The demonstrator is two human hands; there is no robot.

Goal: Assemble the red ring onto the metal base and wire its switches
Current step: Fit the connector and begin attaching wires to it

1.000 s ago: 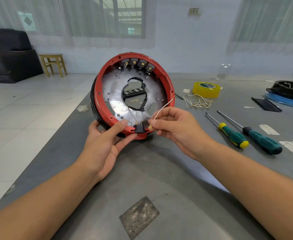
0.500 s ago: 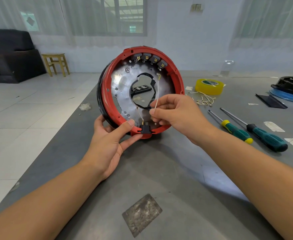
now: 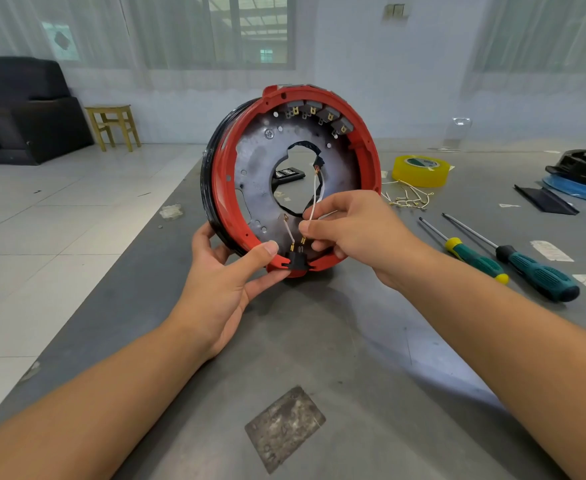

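Switches (image 3: 319,114): four | screwdrivers (image 3: 513,258): two | tape roll (image 3: 419,170): one

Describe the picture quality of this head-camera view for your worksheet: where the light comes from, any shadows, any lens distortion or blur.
Head view: daylight enters through the curtained windows behind, so the metal base faces the camera dim and without glare; soft shadows of the forearms fall on the grey table; wide-angle bending stretches both forearms at the frame edges; the red ring and both hands look sharp, while the sofa is slightly soft.
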